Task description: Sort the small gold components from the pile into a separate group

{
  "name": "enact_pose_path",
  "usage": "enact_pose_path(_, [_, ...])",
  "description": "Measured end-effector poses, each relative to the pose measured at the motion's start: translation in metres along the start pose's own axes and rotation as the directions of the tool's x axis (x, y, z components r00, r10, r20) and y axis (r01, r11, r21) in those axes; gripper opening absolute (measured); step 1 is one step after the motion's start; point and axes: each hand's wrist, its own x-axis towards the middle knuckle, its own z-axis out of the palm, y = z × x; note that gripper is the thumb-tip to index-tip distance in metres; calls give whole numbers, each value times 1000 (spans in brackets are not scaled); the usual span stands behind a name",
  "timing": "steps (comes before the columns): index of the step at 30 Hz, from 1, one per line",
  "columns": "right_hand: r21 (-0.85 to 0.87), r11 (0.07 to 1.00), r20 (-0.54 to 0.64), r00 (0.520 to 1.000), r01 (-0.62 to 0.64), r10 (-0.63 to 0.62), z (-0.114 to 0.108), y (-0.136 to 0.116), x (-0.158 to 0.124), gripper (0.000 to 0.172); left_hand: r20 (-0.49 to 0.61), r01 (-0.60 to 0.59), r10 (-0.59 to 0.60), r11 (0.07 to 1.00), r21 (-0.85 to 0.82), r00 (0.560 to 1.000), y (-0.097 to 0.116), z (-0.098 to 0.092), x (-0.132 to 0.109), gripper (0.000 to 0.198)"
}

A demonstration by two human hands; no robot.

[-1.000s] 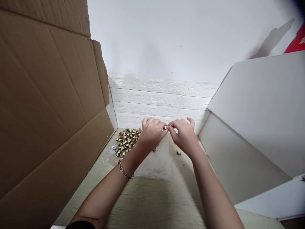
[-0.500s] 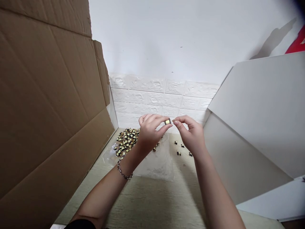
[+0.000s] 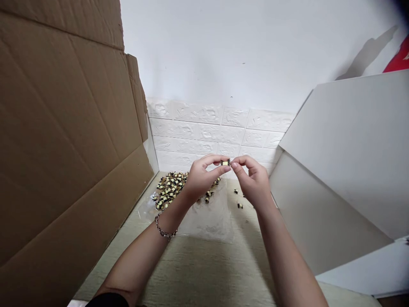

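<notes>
One head view, looking down. The left hand [image 3: 201,181] and the right hand [image 3: 252,183] meet near the middle of the frame, a little above centre, with a tiny component [image 3: 225,163] between them. It has a yellow band and dark ends, and it may be a miniature transformer, though it is too small to be sure. The left thumb and forefinger clench it from the 9 o'clock side, while the right fingertips [image 3: 234,164] press in from 3 o'clock, so both hands are grasping it and neither has released it.

A heap of the same components [image 3: 169,190] lies at 9 o'clock from the left hand, on a clear plastic sheet [image 3: 207,221]. A small cluster of them [image 3: 209,196] sits just below the left palm, and a few loose ones [image 3: 240,205] lie apart at 6 o'clock from the right hand, close to its heel.

A chain bracelet [image 3: 164,228] circles the left wrist, and a dark sleeve cuff [image 3: 107,300] shows at the bottom edge. Beneath everything is a pale wood-grain surface [image 3: 204,268]. A large cardboard sheet [image 3: 64,149] stands at 9 o'clock, a white panel [image 3: 348,157] at 3 o'clock, and a brick-patterned wall covering [image 3: 211,132] at 12 o'clock. A red object [image 3: 398,59] pokes in at 2 o'clock.
</notes>
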Motion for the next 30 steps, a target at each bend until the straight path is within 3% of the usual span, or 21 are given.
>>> enact_pose_path(4, [30, 1000, -2, 1000, -7, 7, 1, -1, -1, 13, 95, 145, -124, 957, -251, 988, -6, 1, 1, 23])
enact_pose_path(9, [5, 999, -25, 999, 42, -41, 2, -3, -1, 12, 239, 284, -180, 794, -537, 954, -8, 4, 1, 16])
enact_pose_path(16, [-288, 944, -93, 976, 163, -197, 4, -12, -5, 12, 394, 496, -307, 628, -599, 866, -3, 3, -2, 19])
enact_pose_path(21, [-475, 864, -139, 956, 166, -260, 6, -15, -9, 12, 486, 602, -356, 503, -620, 798, -3, 2, -4, 21])
enact_pose_path(26, [-549, 820, -132, 952, 162, -277, 7, -15, -10, 12, 573, 674, -357, 359, -646, 738, -5, 3, -4, 24])
enact_pose_path(30, [-570, 801, -137, 940, 182, -311, 7, -14, -10, 12, 581, 683, -364, 317, -658, 728, 0, 4, -5, 24])
